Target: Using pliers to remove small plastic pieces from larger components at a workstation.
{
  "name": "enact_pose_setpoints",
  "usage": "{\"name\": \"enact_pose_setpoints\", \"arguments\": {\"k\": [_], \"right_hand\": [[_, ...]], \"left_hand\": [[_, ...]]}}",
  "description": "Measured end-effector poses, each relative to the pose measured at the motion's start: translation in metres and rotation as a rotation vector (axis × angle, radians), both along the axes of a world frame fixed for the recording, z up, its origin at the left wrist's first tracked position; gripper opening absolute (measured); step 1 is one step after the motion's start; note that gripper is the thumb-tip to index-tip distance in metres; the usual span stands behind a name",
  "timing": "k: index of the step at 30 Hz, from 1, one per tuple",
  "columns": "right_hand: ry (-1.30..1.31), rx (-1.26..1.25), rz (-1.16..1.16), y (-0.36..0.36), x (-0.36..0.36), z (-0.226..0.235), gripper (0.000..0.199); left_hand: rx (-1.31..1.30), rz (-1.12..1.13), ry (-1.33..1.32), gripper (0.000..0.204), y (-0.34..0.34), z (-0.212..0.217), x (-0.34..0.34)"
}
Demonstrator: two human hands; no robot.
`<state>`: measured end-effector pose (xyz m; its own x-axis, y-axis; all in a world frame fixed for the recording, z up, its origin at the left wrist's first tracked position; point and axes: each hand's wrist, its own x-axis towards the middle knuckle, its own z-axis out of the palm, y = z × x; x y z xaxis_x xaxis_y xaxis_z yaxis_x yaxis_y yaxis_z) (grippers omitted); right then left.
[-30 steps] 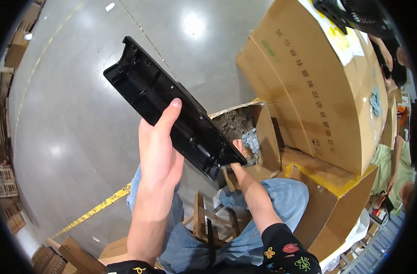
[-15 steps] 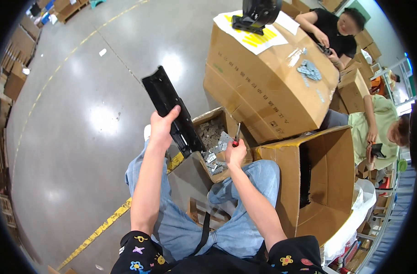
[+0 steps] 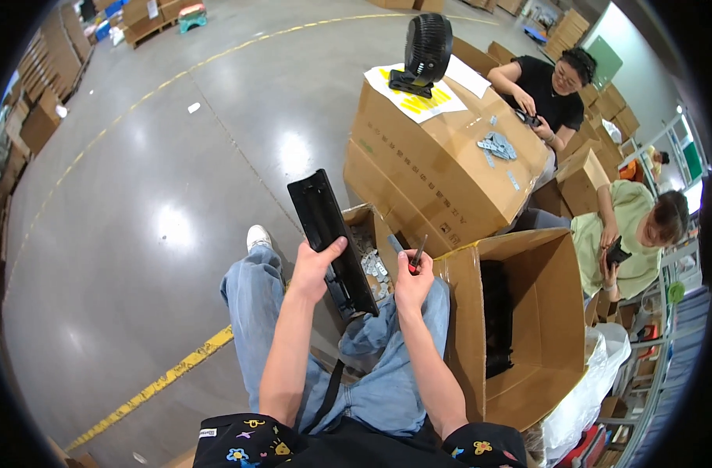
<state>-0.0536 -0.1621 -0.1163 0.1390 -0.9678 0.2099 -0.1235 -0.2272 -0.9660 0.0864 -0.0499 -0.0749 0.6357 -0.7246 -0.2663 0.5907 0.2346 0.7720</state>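
Note:
My left hand (image 3: 315,269) grips a long black plastic panel (image 3: 330,240) around its middle, holding it tilted over my lap with its upper end pointing away. My right hand (image 3: 413,284) is closed on a small screwdriver (image 3: 415,256) with a red handle, its shaft pointing up, just right of the panel's lower end. Behind both hands sits a small open cardboard box (image 3: 370,253) filled with several small grey metal parts.
An open cardboard box (image 3: 527,327) with black parts inside stands at my right. A big carton (image 3: 434,168) ahead carries a black fan (image 3: 426,51) and small parts. Two other people sit at the right, handling black pieces. Grey concrete floor spreads to the left.
The view has tilted up and back, showing more of the room. My left hand has lowered the black panel toward my lap. My right hand stays on the screwdriver.

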Motion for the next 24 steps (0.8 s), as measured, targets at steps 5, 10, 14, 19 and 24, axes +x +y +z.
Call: {"name": "enact_pose_setpoints", "arguments": {"k": [5, 10, 14, 19, 24], "right_hand": [[-0.039, 0.147, 0.205, 0.037, -0.016, 0.078, 0.009], [-0.095, -0.023, 0.550, 0.059, -0.021, 0.114, 0.009], [-0.113, -0.041, 0.630, 0.062, -0.028, 0.128, 0.010], [-0.124, -0.024, 0.729, 0.061, -0.039, 0.134, 0.012], [-0.281, 0.277, 0.891, 0.051, -0.045, 0.118, 0.012]], "left_hand": [[-0.137, 0.079, 0.033, 0.024, 0.023, 0.016, -0.053], [-0.421, -0.047, 0.113, 0.036, 0.038, 0.029, -0.065], [-0.651, -0.088, 0.165, 0.038, 0.038, 0.031, -0.074], [-0.571, -0.232, 0.087, 0.036, 0.045, 0.040, -0.067], [-0.538, -0.342, -0.028, 0.029, 0.051, 0.040, -0.063]]}}
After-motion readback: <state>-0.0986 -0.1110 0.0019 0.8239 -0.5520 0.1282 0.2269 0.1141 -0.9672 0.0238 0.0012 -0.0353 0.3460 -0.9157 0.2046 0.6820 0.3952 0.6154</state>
